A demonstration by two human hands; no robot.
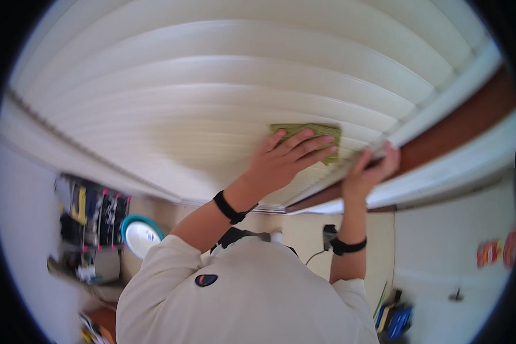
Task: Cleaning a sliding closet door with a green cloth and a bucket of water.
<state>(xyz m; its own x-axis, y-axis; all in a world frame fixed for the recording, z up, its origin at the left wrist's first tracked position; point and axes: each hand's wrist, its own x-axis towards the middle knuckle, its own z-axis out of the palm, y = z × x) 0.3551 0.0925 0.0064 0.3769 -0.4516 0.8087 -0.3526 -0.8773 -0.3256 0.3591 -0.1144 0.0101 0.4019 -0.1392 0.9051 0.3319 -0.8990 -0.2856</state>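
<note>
A white slatted panel (223, 73), like a louvred door, rises in front of me. My left hand (284, 159) presses a green cloth (333, 133) against its slats near the right edge, fingers spread over the cloth. To the right, my right hand (367, 172) is wrapped around the panel's edge, beside a brown wooden strip (451, 129). The thumb and fingers are bent there, and the exact contact is partly hidden. Both wrists wear black bands.
On the left stand a shoe rack (96, 219) with several shoes and a round basin (142, 236) with a teal rim. A small dark device with a cable (329, 237) appears near my right wrist. Blue items (399, 321) are at the lower right, and red decorations (489, 253) hang on the wall.
</note>
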